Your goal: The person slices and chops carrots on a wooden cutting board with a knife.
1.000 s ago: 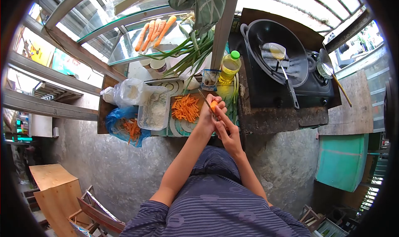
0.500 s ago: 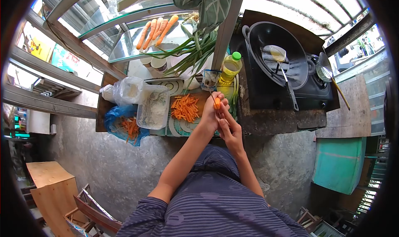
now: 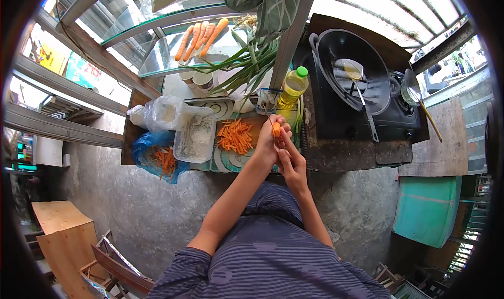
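Note:
An orange carrot piece (image 3: 276, 129) is pinched in my left hand (image 3: 267, 142), above the counter's front edge. Just to its right, my right hand (image 3: 294, 169) is closed, its fingertips close to the carrot; what it grips is mostly hidden. A thin dark edge, perhaps a blade, shows beside the left fingertips. Left of the hands, a pile of cut carrot strips (image 3: 235, 136) lies on a brown board. Whole carrots (image 3: 212, 36) rest on the glass shelf.
A clear tub with white powder (image 3: 195, 141) and a blue bag of carrot strips (image 3: 160, 160) stand left. Green onions (image 3: 252, 63) hang over the counter's back. An oil bottle (image 3: 292, 89) is behind the hands; a wok (image 3: 357, 57) sits on the stove, right.
The view has shifted very slightly. Both hands stay together around the carrot piece, with little visible movement.

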The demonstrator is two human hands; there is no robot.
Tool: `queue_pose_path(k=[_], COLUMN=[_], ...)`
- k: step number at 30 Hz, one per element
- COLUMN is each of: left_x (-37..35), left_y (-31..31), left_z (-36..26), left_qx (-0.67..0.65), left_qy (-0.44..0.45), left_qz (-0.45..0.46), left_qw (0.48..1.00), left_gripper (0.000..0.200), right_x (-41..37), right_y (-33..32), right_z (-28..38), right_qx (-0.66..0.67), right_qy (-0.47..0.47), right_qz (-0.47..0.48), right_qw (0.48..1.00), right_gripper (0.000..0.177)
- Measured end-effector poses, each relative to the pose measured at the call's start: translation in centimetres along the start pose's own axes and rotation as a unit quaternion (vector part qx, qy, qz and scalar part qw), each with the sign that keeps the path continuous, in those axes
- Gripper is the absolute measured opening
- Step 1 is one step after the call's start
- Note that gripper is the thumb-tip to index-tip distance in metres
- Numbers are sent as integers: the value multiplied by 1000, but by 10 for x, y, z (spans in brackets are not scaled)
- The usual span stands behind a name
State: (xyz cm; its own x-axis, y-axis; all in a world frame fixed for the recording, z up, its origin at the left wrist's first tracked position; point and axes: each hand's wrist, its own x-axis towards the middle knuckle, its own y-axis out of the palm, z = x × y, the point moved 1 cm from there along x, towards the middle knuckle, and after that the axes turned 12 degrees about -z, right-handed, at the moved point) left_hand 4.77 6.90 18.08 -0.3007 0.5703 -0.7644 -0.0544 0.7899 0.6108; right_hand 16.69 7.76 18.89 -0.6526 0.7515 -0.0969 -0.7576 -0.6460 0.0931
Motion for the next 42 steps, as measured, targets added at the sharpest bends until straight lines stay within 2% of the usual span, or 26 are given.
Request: queue_pose_path(k=[6, 10, 12, 15, 18, 21, 24, 27, 30, 33, 36, 39, 42], left_x=[-2, -4, -5, -8, -21, -25, -41, -46, -49, -46, -45, -55, -62], left_y=[-4, -7, -9, -10, -6, -5, 0, 0, 1, 0, -1, 5, 4], left_z=[-1, -2, -3, -4, -6, -2, 0, 0, 1, 7, 10, 11, 11], left_qx=[21, 32, 38, 74, 90, 109, 73, 89, 103, 112, 147, 141, 118], left_qy=[39, 93, 111, 217, 254, 256, 292, 346, 314, 231, 207, 293, 315], left_qz=[17, 65, 67, 59, 78, 81, 58, 88, 110, 103, 126, 146, 193], left_qw=[999, 993, 991, 972, 960, 957, 952, 930, 938, 961, 959, 935, 922], left_gripper=[25, 25, 25, 26, 26, 29, 27, 27, 28, 27, 29, 29, 27], right_x=[-2, -7, -10, -18, -25, -28, -32, -36, -39, -42, -45, -49, -55], right_y=[7, 11, 13, 15, 17, 18, 14, 13, 12, 11, 12, 8, 9], right_z=[-13, -16, -10, 5, 8, 12, 13, 14, 18, 17, 21, 19, 23], right_qx=[0, -14, -4, 43, 81, 62, 64, 84, 108, 87, 61, 80, 85], right_qy=[-49, -72, -56, 12, 39, 11, -5, 7, 9, -9, -19, -26, -27], right_qz=[-15, -34, -30, -20, -20, -25, -22, -16, -21, -35, -59, -42, -46], right_qw=[999, 997, 998, 999, 996, 998, 998, 996, 994, 996, 996, 996, 995], right_gripper=[47, 47, 47, 47, 47, 48, 47, 47, 48, 48, 48, 48, 48])
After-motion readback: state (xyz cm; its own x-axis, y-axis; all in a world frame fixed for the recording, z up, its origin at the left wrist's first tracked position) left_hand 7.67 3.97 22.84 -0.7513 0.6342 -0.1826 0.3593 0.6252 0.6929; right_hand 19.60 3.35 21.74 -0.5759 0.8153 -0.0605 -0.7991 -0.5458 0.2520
